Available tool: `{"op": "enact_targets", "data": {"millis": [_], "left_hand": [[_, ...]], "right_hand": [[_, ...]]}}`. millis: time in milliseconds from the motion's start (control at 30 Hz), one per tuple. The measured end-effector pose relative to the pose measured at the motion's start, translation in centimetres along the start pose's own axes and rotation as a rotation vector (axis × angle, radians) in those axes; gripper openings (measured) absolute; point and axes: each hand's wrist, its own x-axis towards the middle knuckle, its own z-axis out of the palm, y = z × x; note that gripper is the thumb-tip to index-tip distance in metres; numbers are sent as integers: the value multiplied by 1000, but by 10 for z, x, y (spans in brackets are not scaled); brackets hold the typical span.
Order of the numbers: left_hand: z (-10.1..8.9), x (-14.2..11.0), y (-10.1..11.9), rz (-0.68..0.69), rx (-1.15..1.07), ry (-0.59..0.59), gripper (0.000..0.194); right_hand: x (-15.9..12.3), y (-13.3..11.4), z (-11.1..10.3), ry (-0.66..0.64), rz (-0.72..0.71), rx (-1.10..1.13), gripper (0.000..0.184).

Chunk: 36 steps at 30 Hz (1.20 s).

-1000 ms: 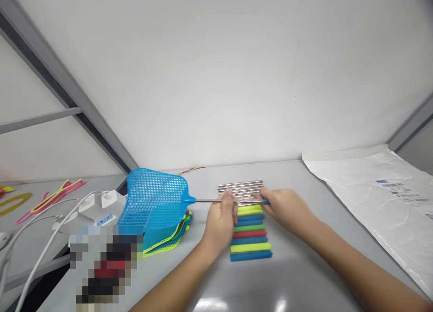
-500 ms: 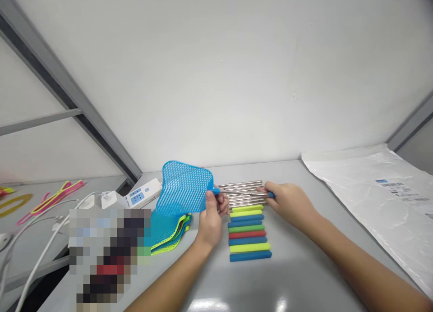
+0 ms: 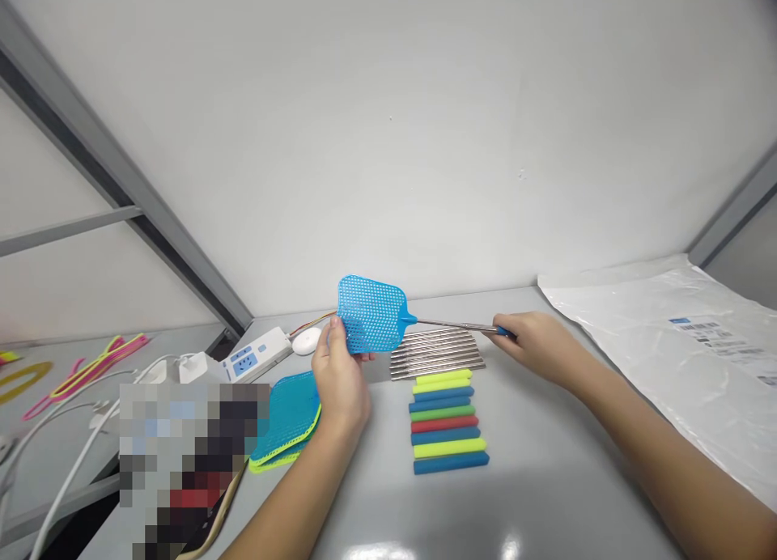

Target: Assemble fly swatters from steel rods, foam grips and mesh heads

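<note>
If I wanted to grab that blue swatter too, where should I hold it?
Probably midway along its slim metal rod, coming from above. It runs straight and bare there, thin enough to close around, between the left hand at the wide, flat mesh head and the right hand around the handle end.

My left hand point(image 3: 341, 382) is relocated and the swatter point(image 3: 380, 313) is shifted right.
Formerly on the shaft point(image 3: 452, 325), the hand now holds the outer end of the blue mesh head point(image 3: 367, 317); my right hand point(image 3: 537, 347) sits farther right. The mesh no longer overlaps the stacked heads point(image 3: 288, 414); the power strip point(image 3: 262, 354) and a white rounded object point(image 3: 307, 341) are now exposed.
</note>
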Motion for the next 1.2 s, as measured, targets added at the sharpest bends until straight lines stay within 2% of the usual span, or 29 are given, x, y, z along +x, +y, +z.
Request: {"op": "enact_targets", "data": {"millis": [133,300,467,633,733,867,967,1067,1200], "left_hand": [[-2,1,-4,-45,83,-14,31],[-3,-14,-13,-123,323,-216,35],[-1,-20,-14,-134,297,-268,33],[3,-18,-11,-172,200,-228,33],[2,-12,-12,-181,142,-112,31],[-1,-1,-11,-201,29,47,34],[-1,0,-9,-231,-77,20,35],[0,-4,-9,-235,-153,-39,47],[-3,-6,-16,-163,-35,59,58]], "right_hand": [[-1,-2,-2,15,-8,-80,31],[-7,-14,-4,25,-104,-236,27],[-8,-15,0,52,-112,-241,28],[-4,-14,4,3,-73,2,21],[-3,-14,3,38,-29,119,22],[-2,-13,2,109,33,170,22],[-2,-18,5,104,-23,188,22],[-2,-26,10,96,-54,208,25],[-3,-33,16,87,0,275,31]]}}
